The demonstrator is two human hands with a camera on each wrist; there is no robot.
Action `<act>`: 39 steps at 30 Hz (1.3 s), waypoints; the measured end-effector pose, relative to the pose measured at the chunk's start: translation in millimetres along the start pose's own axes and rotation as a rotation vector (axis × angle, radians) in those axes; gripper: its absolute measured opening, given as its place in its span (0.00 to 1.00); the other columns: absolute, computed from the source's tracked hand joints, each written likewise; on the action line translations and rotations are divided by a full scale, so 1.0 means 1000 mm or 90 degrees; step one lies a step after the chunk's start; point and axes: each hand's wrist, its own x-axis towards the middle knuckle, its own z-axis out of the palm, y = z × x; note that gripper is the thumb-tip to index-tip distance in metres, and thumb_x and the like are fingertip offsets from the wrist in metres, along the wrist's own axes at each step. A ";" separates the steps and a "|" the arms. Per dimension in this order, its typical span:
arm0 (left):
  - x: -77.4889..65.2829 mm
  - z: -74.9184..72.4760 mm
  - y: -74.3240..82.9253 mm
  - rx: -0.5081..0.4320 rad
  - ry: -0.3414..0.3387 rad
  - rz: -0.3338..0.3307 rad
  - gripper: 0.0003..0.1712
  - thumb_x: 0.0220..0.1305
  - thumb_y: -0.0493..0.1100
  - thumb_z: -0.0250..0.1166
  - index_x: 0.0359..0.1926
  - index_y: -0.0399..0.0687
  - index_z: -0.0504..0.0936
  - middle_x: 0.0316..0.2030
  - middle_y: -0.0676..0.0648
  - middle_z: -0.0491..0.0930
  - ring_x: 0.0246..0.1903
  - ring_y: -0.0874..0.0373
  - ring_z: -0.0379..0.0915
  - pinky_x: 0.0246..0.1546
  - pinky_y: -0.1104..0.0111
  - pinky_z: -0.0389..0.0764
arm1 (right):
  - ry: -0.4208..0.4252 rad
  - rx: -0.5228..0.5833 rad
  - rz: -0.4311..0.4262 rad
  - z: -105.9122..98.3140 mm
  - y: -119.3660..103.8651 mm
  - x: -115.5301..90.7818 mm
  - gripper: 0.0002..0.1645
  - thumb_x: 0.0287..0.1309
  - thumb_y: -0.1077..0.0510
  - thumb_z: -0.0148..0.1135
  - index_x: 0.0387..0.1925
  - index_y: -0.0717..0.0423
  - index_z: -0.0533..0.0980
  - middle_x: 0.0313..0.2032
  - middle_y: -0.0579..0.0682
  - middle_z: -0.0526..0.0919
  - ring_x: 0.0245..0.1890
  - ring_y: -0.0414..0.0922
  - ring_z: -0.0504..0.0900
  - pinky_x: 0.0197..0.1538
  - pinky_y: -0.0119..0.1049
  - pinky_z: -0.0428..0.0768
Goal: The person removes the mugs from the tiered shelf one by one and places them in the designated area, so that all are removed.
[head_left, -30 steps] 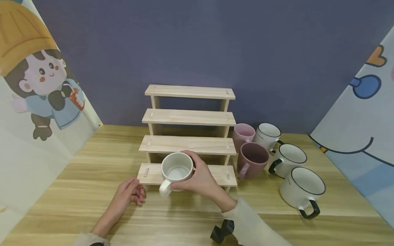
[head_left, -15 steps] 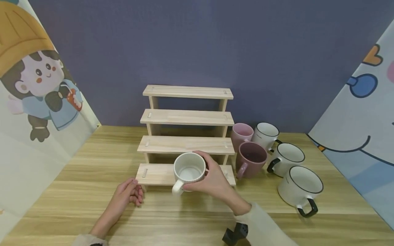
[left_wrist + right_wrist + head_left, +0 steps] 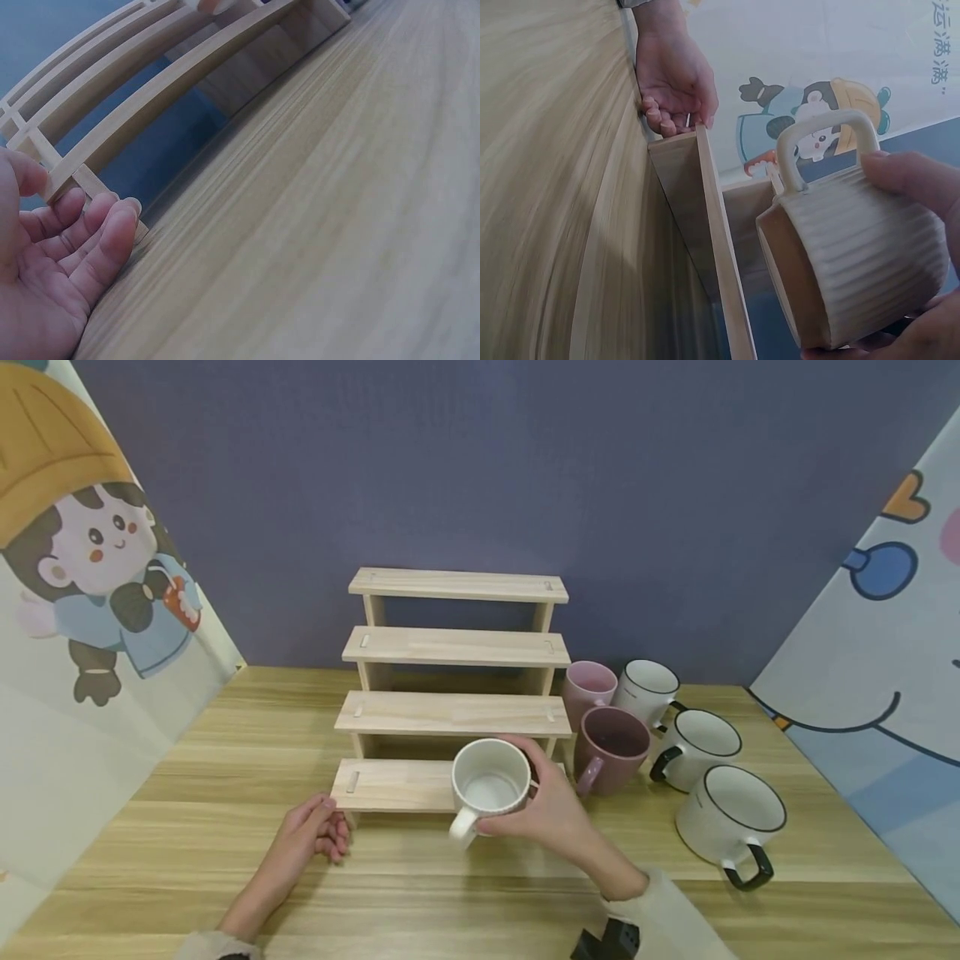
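My right hand (image 3: 551,806) grips a white ribbed mug (image 3: 870,255) around its body, over the right part of the lowest step. The mug's handle (image 3: 463,828) points toward me, and its tan base shows in the right wrist view. My left hand (image 3: 303,839) pinches the front left corner of the lowest board of a wooden four-step display rack (image 3: 397,785). In the left wrist view the thumb and index finger (image 3: 56,217) meet at that board's end, with the other fingers curled beneath.
Right of the rack stand a pink mug (image 3: 591,681), a mauve mug (image 3: 613,752) and several white mugs with black rims and handles, the nearest white mug (image 3: 731,814) at front right. A dark blue wall (image 3: 465,468) rises behind the wood-grain table (image 3: 187,793).
My right hand has carried the white mug rightward along the lowest step, from left of its middle to its right part. My left hand stays at the rack's corner.
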 end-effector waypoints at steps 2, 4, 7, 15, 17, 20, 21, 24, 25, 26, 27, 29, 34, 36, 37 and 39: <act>0.000 0.000 0.000 -0.002 -0.001 0.000 0.22 0.77 0.46 0.41 0.36 0.29 0.69 0.25 0.48 0.74 0.21 0.62 0.73 0.20 0.71 0.80 | 0.006 -0.002 0.005 -0.003 0.001 -0.002 0.54 0.26 0.62 0.83 0.61 0.51 0.67 0.53 0.56 0.76 0.52 0.53 0.75 0.53 0.46 0.76; 0.000 0.000 -0.001 -0.003 -0.003 0.004 0.22 0.77 0.46 0.41 0.36 0.29 0.69 0.25 0.48 0.74 0.21 0.62 0.73 0.19 0.71 0.80 | 0.012 -0.007 0.004 -0.007 0.002 -0.004 0.54 0.26 0.61 0.83 0.61 0.52 0.67 0.52 0.55 0.76 0.51 0.53 0.75 0.53 0.45 0.77; 0.000 0.000 -0.001 -0.004 -0.003 0.006 0.22 0.77 0.46 0.41 0.36 0.29 0.69 0.25 0.48 0.74 0.21 0.62 0.73 0.19 0.71 0.80 | 0.019 -0.016 0.000 -0.012 0.001 -0.007 0.53 0.26 0.60 0.83 0.61 0.51 0.67 0.52 0.55 0.77 0.51 0.53 0.75 0.52 0.44 0.77; 0.001 0.000 -0.002 -0.005 -0.010 0.003 0.22 0.77 0.46 0.41 0.36 0.28 0.69 0.25 0.48 0.74 0.21 0.62 0.73 0.20 0.71 0.80 | 0.045 -0.028 0.040 -0.024 0.001 -0.019 0.54 0.26 0.62 0.82 0.61 0.54 0.66 0.52 0.56 0.75 0.51 0.53 0.75 0.52 0.43 0.77; 0.001 0.000 -0.002 -0.002 -0.008 0.000 0.22 0.77 0.46 0.41 0.36 0.29 0.69 0.25 0.48 0.74 0.21 0.62 0.73 0.19 0.70 0.80 | 0.052 -0.033 0.041 -0.027 0.001 -0.022 0.54 0.26 0.62 0.83 0.61 0.55 0.66 0.52 0.57 0.76 0.51 0.53 0.75 0.51 0.41 0.78; 0.000 -0.001 -0.001 0.001 -0.005 0.000 0.22 0.77 0.45 0.41 0.35 0.29 0.69 0.25 0.48 0.74 0.21 0.61 0.74 0.19 0.70 0.80 | 0.064 -0.053 0.031 -0.032 0.002 -0.025 0.54 0.25 0.61 0.83 0.60 0.56 0.67 0.51 0.56 0.77 0.50 0.52 0.75 0.51 0.37 0.77; 0.000 -0.001 -0.001 0.002 -0.004 0.001 0.22 0.77 0.45 0.41 0.35 0.29 0.69 0.25 0.48 0.74 0.21 0.61 0.74 0.19 0.70 0.80 | 0.067 -0.058 0.028 -0.033 0.002 -0.026 0.54 0.24 0.61 0.83 0.60 0.56 0.67 0.50 0.56 0.78 0.50 0.52 0.76 0.51 0.36 0.77; 0.001 -0.001 -0.002 0.001 -0.006 0.005 0.22 0.77 0.45 0.41 0.35 0.29 0.69 0.25 0.48 0.74 0.21 0.61 0.74 0.20 0.70 0.81 | 0.078 -0.068 0.026 -0.038 0.002 -0.029 0.54 0.24 0.61 0.83 0.60 0.56 0.68 0.50 0.56 0.78 0.49 0.51 0.76 0.51 0.33 0.77; 0.001 -0.001 -0.002 0.000 -0.007 0.006 0.22 0.77 0.45 0.41 0.35 0.29 0.69 0.25 0.48 0.74 0.21 0.61 0.74 0.20 0.70 0.81 | 0.081 -0.068 0.028 -0.040 0.002 -0.030 0.54 0.24 0.61 0.83 0.60 0.56 0.68 0.50 0.55 0.78 0.48 0.50 0.77 0.51 0.33 0.77; 0.001 -0.001 -0.002 -0.001 -0.008 0.007 0.22 0.77 0.45 0.41 0.35 0.29 0.69 0.25 0.48 0.74 0.21 0.61 0.74 0.20 0.70 0.81 | 0.083 -0.065 0.030 -0.042 0.003 -0.031 0.54 0.24 0.62 0.83 0.60 0.56 0.68 0.50 0.56 0.78 0.48 0.50 0.77 0.50 0.32 0.78; 0.001 -0.001 -0.002 -0.001 -0.009 0.008 0.22 0.77 0.45 0.41 0.35 0.29 0.69 0.25 0.48 0.74 0.21 0.61 0.73 0.20 0.70 0.81 | 0.086 -0.067 0.030 -0.043 0.003 -0.032 0.54 0.24 0.62 0.83 0.60 0.56 0.68 0.50 0.56 0.78 0.48 0.48 0.77 0.50 0.32 0.78; 0.001 -0.001 -0.002 0.000 -0.011 0.009 0.22 0.77 0.45 0.41 0.35 0.29 0.69 0.25 0.48 0.74 0.21 0.61 0.73 0.20 0.70 0.81 | 0.093 -0.065 0.029 -0.047 0.003 -0.034 0.54 0.24 0.63 0.83 0.60 0.57 0.68 0.50 0.56 0.78 0.48 0.46 0.77 0.50 0.30 0.78; 0.001 -0.001 -0.002 0.003 -0.010 0.008 0.22 0.77 0.45 0.41 0.35 0.29 0.69 0.25 0.48 0.74 0.21 0.61 0.73 0.20 0.70 0.80 | 0.111 -0.064 0.031 -0.055 0.003 -0.042 0.55 0.25 0.65 0.82 0.62 0.59 0.66 0.52 0.58 0.76 0.48 0.41 0.76 0.49 0.28 0.77; 0.001 -0.001 -0.003 0.003 -0.008 0.007 0.22 0.77 0.45 0.41 0.35 0.29 0.69 0.25 0.47 0.74 0.21 0.61 0.73 0.20 0.70 0.80 | 0.114 -0.063 0.041 -0.058 0.003 -0.044 0.56 0.25 0.66 0.82 0.62 0.60 0.65 0.52 0.58 0.76 0.48 0.40 0.76 0.48 0.27 0.77; 0.001 -0.001 -0.003 0.003 -0.008 0.007 0.22 0.77 0.45 0.41 0.35 0.29 0.69 0.25 0.48 0.74 0.21 0.61 0.73 0.20 0.70 0.80 | 0.116 -0.061 0.049 -0.059 0.003 -0.045 0.56 0.25 0.66 0.82 0.62 0.60 0.65 0.53 0.58 0.76 0.48 0.39 0.76 0.49 0.27 0.77; 0.001 -0.002 -0.004 0.003 -0.010 0.009 0.22 0.77 0.45 0.41 0.35 0.29 0.69 0.25 0.48 0.74 0.22 0.61 0.73 0.20 0.70 0.80 | 0.117 -0.059 0.064 -0.062 0.004 -0.048 0.56 0.26 0.66 0.82 0.63 0.60 0.64 0.53 0.59 0.75 0.48 0.39 0.76 0.48 0.27 0.77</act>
